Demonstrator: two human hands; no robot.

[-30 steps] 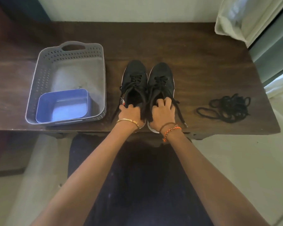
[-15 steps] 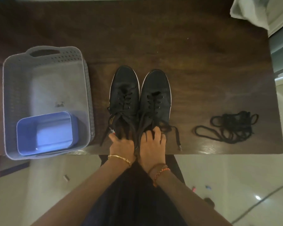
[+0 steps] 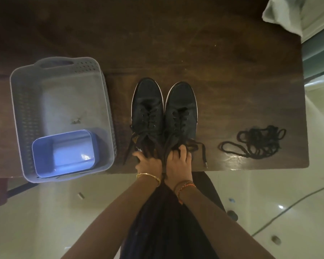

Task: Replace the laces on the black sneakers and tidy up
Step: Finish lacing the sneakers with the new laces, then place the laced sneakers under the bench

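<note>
My left hand point(image 3: 149, 162) grips the heel of the left sneaker point(image 3: 147, 113) and my right hand point(image 3: 179, 163) grips the right sneaker point(image 3: 180, 113), toes pointing away.

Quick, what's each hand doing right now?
Left hand: grips the heel of the left sneaker.
Right hand: grips the heel of the right sneaker, fingers curled among its laces.
</note>
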